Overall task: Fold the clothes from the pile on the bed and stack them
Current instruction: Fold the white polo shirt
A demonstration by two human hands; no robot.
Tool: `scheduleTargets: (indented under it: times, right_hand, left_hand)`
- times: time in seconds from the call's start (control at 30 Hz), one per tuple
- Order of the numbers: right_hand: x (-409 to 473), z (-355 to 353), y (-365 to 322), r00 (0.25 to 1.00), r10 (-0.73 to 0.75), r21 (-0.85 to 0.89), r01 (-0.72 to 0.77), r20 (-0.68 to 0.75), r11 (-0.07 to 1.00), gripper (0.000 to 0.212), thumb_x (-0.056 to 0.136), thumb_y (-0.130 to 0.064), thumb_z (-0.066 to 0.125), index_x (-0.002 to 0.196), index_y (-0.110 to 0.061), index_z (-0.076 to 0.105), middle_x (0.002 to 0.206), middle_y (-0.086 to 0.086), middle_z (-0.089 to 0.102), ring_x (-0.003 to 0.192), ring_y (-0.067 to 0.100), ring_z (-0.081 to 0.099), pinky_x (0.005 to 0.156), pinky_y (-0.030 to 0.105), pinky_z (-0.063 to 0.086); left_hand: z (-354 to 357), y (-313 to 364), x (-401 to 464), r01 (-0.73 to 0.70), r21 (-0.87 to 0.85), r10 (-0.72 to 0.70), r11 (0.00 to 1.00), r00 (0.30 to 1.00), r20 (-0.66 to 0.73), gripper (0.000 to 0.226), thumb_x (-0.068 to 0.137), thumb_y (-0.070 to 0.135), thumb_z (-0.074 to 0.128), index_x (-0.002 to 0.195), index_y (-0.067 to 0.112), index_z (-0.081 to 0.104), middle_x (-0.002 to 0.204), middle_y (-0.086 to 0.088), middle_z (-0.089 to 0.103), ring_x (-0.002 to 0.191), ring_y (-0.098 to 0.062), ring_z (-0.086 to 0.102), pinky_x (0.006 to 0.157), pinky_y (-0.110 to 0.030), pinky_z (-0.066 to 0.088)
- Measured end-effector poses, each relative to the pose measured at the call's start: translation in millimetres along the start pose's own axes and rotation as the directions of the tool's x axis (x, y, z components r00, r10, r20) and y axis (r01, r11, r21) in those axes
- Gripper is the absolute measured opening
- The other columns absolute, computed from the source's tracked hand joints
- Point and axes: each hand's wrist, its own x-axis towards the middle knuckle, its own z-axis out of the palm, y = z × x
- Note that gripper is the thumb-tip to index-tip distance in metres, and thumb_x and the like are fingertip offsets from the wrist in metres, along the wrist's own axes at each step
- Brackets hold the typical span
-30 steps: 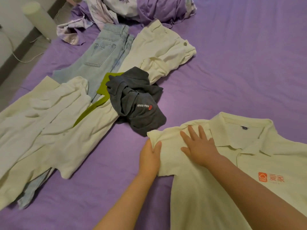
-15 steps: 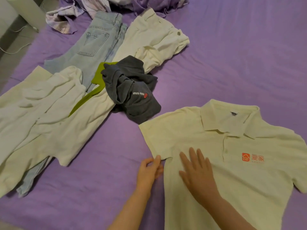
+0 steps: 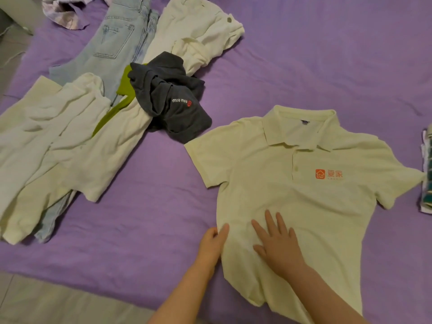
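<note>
Head view: pale yellow polo shirt (image 3: 292, 195) spread face up on the purple bed (image 3: 327, 66), collar away from the camera, orange logo on the chest, both short sleeves laid out flat. Right hand (image 3: 278, 245) flat on the lower left part of the shirt front, fingers straight and spread, grip released, pressing the cloth down. Left hand (image 3: 211, 244) at the shirt's side edge just beside the right hand, thumb on top of the hem and fingers tucked beneath, grip pinching that edge. Both forearms bare, reaching in from the bottom of the frame.

Left of the shirt, the unfolded pile: dark grey garment (image 3: 168, 97) with white lettering crumpled in a heap, its lower edge near the shirt's sleeve; green piece (image 3: 124, 86) partly under it; light blue jeans (image 3: 117, 36) stretched out lengthwise towards the far edge; cream garment (image 3: 198, 31) with a button beside the jeans; several white and cream tops (image 3: 65, 141) overlapping at the far left. Patterned lilac fabric (image 3: 65, 12) bunched at the top left corner. Folded striped item (image 3: 426, 174) at the right edge, touching the tip of the shirt's other sleeve. Tiled floor (image 3: 58, 302) at the bottom left.
</note>
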Motion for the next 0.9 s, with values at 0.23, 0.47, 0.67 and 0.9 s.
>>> scheduleTargets:
  times: [0.23, 0.47, 0.67, 0.9]
  right_hand:
    - [-19, 15, 16, 1.0, 0.01, 0.034, -0.01, -0.001, 0.999, 0.064, 0.1, -0.046, 0.027, 0.151, -0.034, -0.01, 0.159, 0.003, -0.019, 0.147, 0.026, -0.015, 0.114, 0.053, 0.014]
    - [-73, 36, 24, 0.996, -0.036, 0.127, 0.026, 0.076, 0.992, 0.058, 0.102, -0.046, 0.024, 0.153, -0.031, 0.002, 0.162, 0.001, -0.003, 0.148, 0.024, -0.002, 0.116, 0.046, 0.016]
    - [-99, 53, 27, 0.999, -0.039, 0.211, 0.031, 0.034, 0.977, 0.054, 0.102, -0.049, 0.019, 0.152, -0.031, 0.012, 0.161, 0.003, 0.01, 0.148, 0.024, 0.007, 0.117, 0.042, 0.019]
    - [-101, 85, 21, 0.998, -0.065, 0.144, 0.066, -0.012, 0.987, 0.054, 0.101, -0.048, 0.021, 0.152, -0.033, 0.013, 0.161, 0.005, -0.004, 0.148, 0.026, -0.003, 0.117, 0.044, 0.015]
  left_hand:
    - [10, -57, -42, 0.051, -0.067, -0.043, 0.996, 0.991, 0.125, 0.014, 0.092, 0.019, 0.062, 0.106, 0.017, 0.066, 0.103, 0.004, 0.072, 0.092, -0.007, 0.068, 0.07, -0.016, 0.053]
    - [16, -76, -84, -0.09, 0.058, 0.093, 0.994, 0.995, -0.042, 0.017, 0.098, 0.02, 0.051, 0.093, 0.008, 0.062, 0.098, -0.008, 0.067, 0.084, -0.016, 0.06, 0.074, -0.025, 0.049]
    - [21, -78, -97, -0.086, -0.072, 0.072, 0.994, 0.982, -0.173, 0.025, 0.096, 0.039, 0.052, 0.105, 0.016, 0.053, 0.099, 0.001, 0.059, 0.086, -0.013, 0.055, 0.07, -0.028, 0.046]
    - [23, -127, -85, -0.044, 0.403, 0.191, 0.914, 0.924, -0.332, 0.041, 0.084, 0.025, 0.071, 0.117, 0.008, 0.053, 0.119, -0.01, 0.055, 0.101, -0.023, 0.054, 0.089, -0.032, 0.047]
